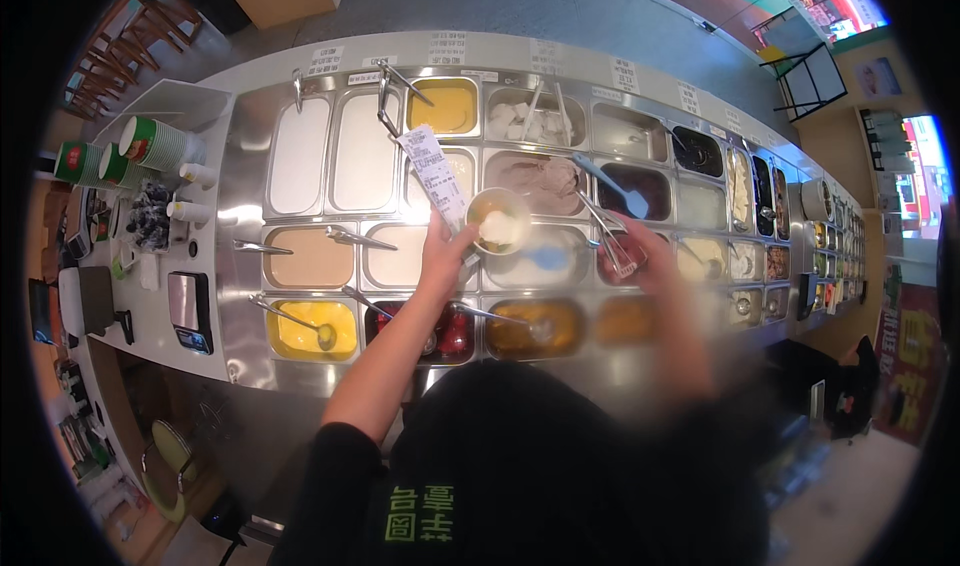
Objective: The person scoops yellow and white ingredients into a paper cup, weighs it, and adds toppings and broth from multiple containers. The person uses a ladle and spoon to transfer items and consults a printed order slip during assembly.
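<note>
My left hand [444,252] holds a round paper bowl [498,198] with its thumb over the rim. Inside the bowl a white scoop-shaped lump sits beside yellowish and green contents. A long printed paper slip [436,177] is also held at that hand and stands out beyond the bowl. My right hand [646,252], partly blurred, is closed on a metal squeeze-handled utensil [606,230], tongs or a scoop. The utensil's far end lies by a steel pan of purplish-grey paste [534,177]. Close by, a light blue spatula [621,188] rests over a pan of dark food [651,179].
Steel food pans fill the counter, among them yellow liquid [444,105], white cubes [510,118] and amber liquid [529,344]. Ladle handles [364,237] stick out over several rims. To the left stand stacked paper cups [154,142] and a digital scale [189,307].
</note>
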Available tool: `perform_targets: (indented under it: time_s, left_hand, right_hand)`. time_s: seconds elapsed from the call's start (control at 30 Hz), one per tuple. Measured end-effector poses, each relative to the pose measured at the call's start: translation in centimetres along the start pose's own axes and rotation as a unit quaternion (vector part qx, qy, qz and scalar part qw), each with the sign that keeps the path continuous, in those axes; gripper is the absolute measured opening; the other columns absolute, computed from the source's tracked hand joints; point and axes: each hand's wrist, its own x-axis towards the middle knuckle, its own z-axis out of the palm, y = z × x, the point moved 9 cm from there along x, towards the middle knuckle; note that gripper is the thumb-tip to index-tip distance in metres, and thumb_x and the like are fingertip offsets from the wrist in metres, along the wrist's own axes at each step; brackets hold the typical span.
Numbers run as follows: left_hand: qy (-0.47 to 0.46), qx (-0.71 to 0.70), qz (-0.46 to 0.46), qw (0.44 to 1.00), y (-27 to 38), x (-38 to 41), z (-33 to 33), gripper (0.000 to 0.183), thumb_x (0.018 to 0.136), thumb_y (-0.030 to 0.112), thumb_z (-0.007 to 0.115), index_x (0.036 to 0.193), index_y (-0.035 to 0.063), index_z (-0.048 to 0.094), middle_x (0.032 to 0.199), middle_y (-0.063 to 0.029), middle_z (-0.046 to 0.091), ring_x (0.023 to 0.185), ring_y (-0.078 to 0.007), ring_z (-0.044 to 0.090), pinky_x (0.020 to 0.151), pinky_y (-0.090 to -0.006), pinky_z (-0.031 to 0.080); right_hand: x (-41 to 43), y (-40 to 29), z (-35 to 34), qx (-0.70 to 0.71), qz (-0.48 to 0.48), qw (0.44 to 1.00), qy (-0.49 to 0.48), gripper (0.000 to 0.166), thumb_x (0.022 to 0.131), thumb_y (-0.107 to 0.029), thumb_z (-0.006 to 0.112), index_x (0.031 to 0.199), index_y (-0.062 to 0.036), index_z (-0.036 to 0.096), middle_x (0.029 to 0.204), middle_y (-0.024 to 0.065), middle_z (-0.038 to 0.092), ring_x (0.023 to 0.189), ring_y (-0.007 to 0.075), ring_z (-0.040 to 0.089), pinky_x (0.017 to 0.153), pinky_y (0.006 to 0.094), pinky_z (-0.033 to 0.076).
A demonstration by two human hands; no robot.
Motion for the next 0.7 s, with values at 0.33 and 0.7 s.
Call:
perform_targets:
  time_s: [0.33, 0.7]
  left_hand:
    - [-0.053, -0.001, 0.05, 0.997, 1.9, 2.6, 5.9, 0.079, 0.089, 0.003, 0.06, 0.151, 0.0099, 0.011, 0.133, -0.0127, 0.047, 0.118, -0.0183, 0.049, 0.099, -0.0305, 0.04]
    - [-0.053, -0.028, 0.06, 0.996, 3.5, 2.2, 5.6, 0.083, 0.086, 0.003, 0.06, 0.151, 0.0075, 0.008, 0.142, -0.0161, 0.038, 0.124, -0.0235, 0.044, 0.102, -0.0328, 0.038]
  right_hand:
    - [-2.8, -0.2, 4.5, -0.514, -0.117, 0.839, 0.136, 0.052, 0.096, -0.031, 0.049, 0.136, 0.0014, 0.041, 0.122, 0.0306, 0.054, 0.117, 0.0436, 0.051, 0.099, 0.0429, 0.04]
    - [-3.0, -1.3, 7.4, -0.557, -0.118, 0.813, 0.122, 0.049, 0.096, -0.031, 0.048, 0.132, 0.0029, 0.045, 0.116, 0.0305, 0.057, 0.112, 0.043, 0.054, 0.096, 0.0439, 0.042]
